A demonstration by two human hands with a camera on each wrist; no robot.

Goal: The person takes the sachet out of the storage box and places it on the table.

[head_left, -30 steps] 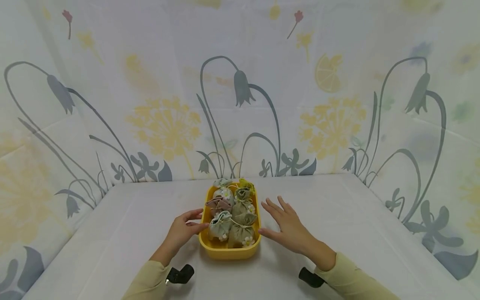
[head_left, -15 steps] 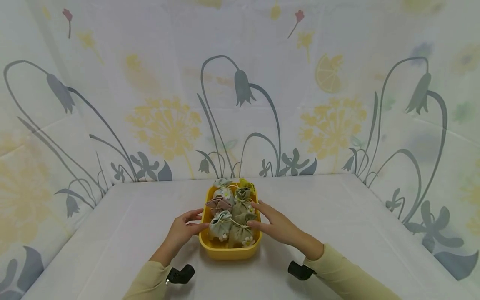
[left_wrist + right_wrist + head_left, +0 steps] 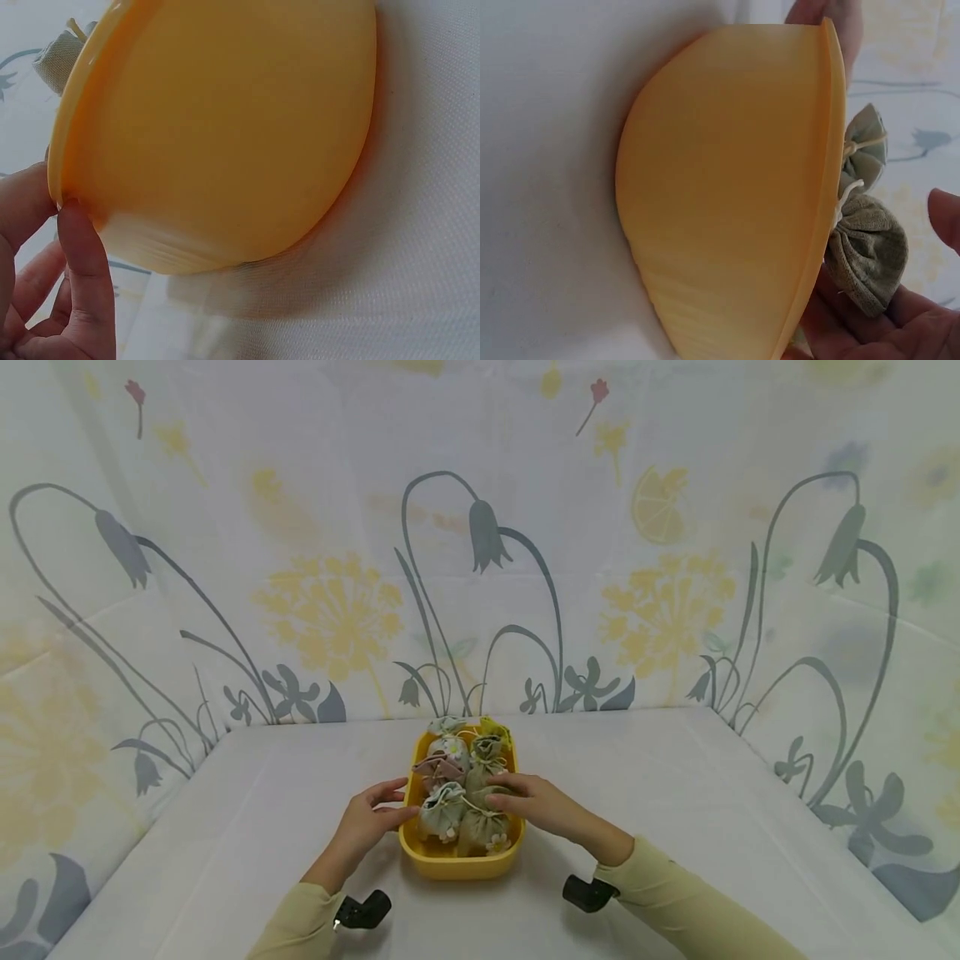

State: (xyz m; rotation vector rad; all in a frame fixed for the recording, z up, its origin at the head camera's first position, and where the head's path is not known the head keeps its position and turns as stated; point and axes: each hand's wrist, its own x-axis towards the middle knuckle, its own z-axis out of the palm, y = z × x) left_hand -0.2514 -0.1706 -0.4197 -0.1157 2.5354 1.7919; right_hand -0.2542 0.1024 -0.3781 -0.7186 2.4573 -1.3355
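Observation:
A yellow plastic tub (image 3: 461,867) holds several small drawstring pouches with little daisies. My left hand (image 3: 360,822) pinches the tub's left rim, with fingertips on both sides of the edge in the left wrist view. Over the right rim, my right hand (image 3: 555,810) reaches in at the neck of the front olive pouch (image 3: 477,837). In the right wrist view its fingers lie behind the gathered top of that olive pouch (image 3: 870,247), and the thumb (image 3: 945,217) stands apart from it. A pale green pouch (image 3: 441,814) sits beside it at the front left.
Behind those are a pinkish pouch (image 3: 438,768), a pale flowered pouch (image 3: 447,747) and another green pouch (image 3: 486,750). The tub stands on a white-covered table (image 3: 300,777). A flower-printed cloth (image 3: 330,610) rises along the back and sides.
My right hand has moved left from beside the tub, over its right rim, to the top of the front olive pouch. The left hand and the tub have stayed put.

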